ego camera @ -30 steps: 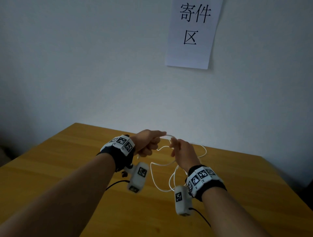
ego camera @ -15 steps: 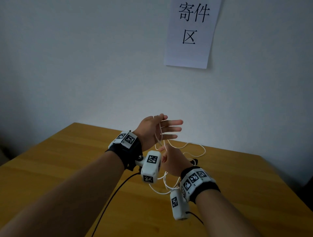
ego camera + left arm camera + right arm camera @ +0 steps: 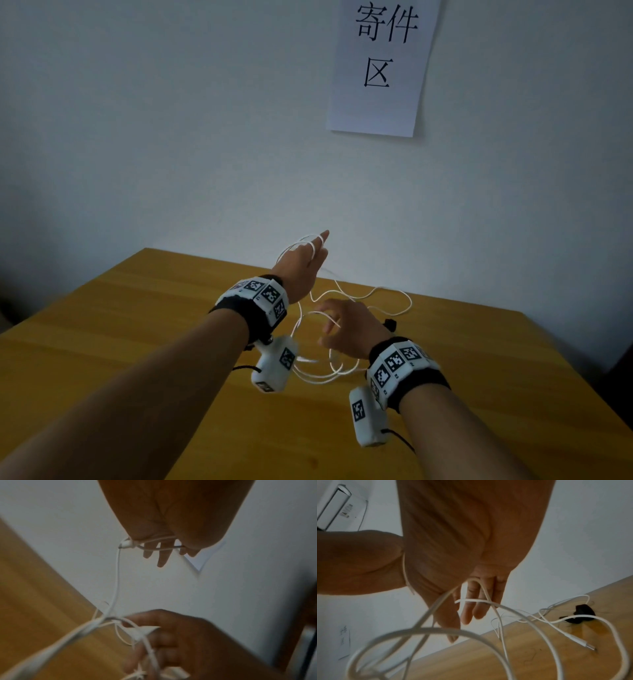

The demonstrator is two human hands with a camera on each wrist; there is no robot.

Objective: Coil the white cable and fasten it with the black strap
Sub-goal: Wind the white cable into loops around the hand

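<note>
While the right hand (image 3: 346,329) is feeding loose turns of the white cable (image 3: 394,310) with its fingers curled lightly round a strand, the left hand (image 3: 303,267) is standing raised with straight fingers, cable looped round them. Beyond, slack is trailing over the table (image 3: 137,325) beside the black strap (image 3: 580,615). Thin, limp and springy, it probably needs pinching where turns cross.
</note>
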